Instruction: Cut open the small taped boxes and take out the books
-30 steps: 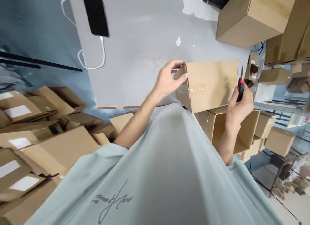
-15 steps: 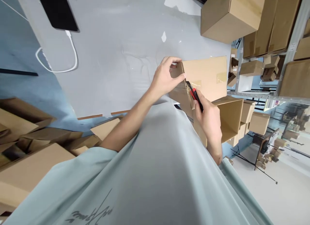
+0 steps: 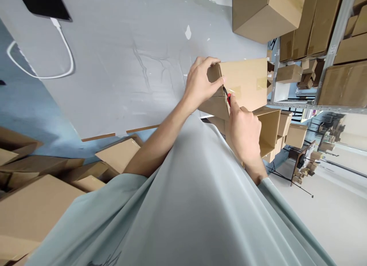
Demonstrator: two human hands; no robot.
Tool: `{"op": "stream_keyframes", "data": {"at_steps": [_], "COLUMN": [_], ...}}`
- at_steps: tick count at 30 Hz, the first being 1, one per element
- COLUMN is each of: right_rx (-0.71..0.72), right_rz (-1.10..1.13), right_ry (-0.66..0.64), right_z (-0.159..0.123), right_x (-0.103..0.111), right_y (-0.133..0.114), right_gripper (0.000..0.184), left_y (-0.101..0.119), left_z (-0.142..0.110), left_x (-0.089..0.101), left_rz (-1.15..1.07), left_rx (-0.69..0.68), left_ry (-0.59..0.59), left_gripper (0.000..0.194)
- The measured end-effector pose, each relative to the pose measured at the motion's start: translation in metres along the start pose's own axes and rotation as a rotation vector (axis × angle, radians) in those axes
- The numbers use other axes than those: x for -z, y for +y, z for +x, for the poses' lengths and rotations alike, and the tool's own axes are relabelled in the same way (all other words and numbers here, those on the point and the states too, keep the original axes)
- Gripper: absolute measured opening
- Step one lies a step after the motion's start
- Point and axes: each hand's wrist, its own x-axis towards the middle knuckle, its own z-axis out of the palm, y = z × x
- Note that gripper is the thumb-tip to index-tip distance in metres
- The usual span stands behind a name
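A taped cardboard box lies at the edge of the grey table, its brown tape strips visible on the top face. My left hand grips the box's left end, fingers over the far corner and thumb on the edge. In my right hand is a red and black utility knife. Its tip meets the box's edge seam just below my left thumb. Most of the knife's handle is hidden under my right fingers.
A larger closed carton stands at the table's far right. An open box is beside my right wrist. Metal shelving with cartons rises at right. A phone with a white cable lies at upper left; several boxes sit lower left.
My right hand has rolled over the knife, its index finger now stretched along the handle, covering more of it. The knife tip has moved up the seam slightly. The camera view has shifted.
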Motion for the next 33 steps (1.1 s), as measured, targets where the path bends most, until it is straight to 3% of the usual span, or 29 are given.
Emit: {"op": "stream_keyframes", "data": {"at_steps": [4,10,14,21,26,33], "right_rx": [0.034,0.016,0.009,0.049,0.137,0.268], "right_rz": [-0.046,-0.113,-0.113,-0.005,0.24,0.862], "right_ry": [-0.012,-0.129,-0.113,-0.061,-0.011,-0.023], "right_z": [-0.002,-0.02,-0.031,-0.008,0.001,0.02], "right_x": [0.005,0.004,-0.003,-0.01,-0.02,-0.059], "right_y": [-0.001,0.002,0.012,0.015,0.035,0.072], "right_gripper": [0.074,0.075,0.075,0.071,0.063,0.062], "left_y": [-0.002,0.002,0.004,0.002,0.0,0.013], "left_z": [-0.003,-0.015,-0.021,-0.014,-0.011,-0.013], "left_x": [-0.002,-0.007,-0.008,-0.005,-0.002,0.005], "left_rz": [-0.011,-0.006,0.009,0.03,0.074,0.099], "left_rx": [0.006,0.032,0.036,0.03,0.039,0.028], "left_ry": [0.012,-0.001,-0.001,0.0,-0.025,0.024], "left_gripper": [0.056,0.057,0.058,0.058,0.059,0.059]}}
